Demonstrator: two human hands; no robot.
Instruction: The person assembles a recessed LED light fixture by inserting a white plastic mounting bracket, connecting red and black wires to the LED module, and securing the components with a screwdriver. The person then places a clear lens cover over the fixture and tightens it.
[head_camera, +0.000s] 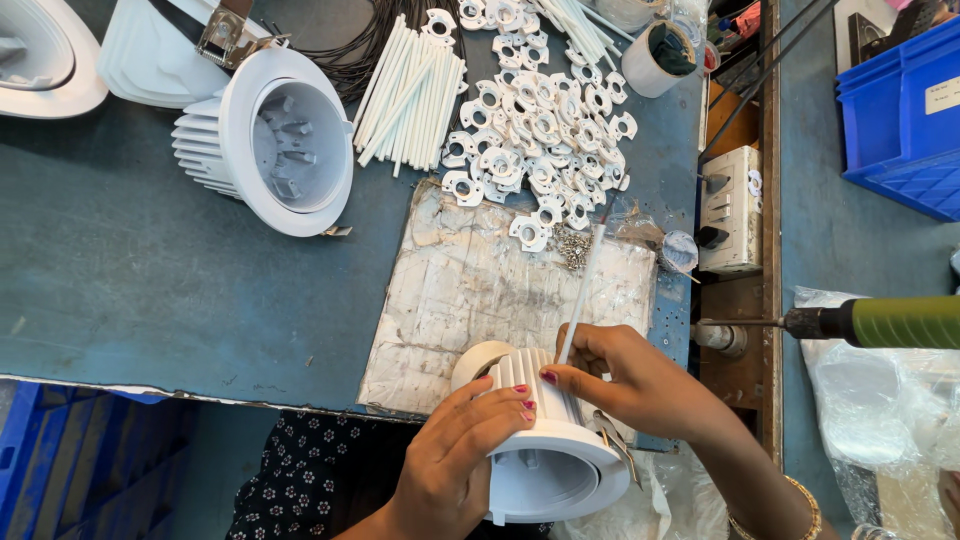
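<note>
My left hand (470, 450) grips a white finned downlight housing (545, 450) at the table's near edge, its open mouth turned toward me. My right hand (635, 380) rests on the housing's top and pinches a thin white tube (583, 285) that runs up and away over a worn silver mat (470, 290). Both hands touch the housing.
Another white housing (270, 125) lies on the blue table at upper left. A bundle of white tubes (410, 90), a heap of small white plastic brackets (535, 110) and a pile of screws (572, 245) sit behind the mat. A green-handled power screwdriver (870, 320) hangs at right, near a switch box (730, 210).
</note>
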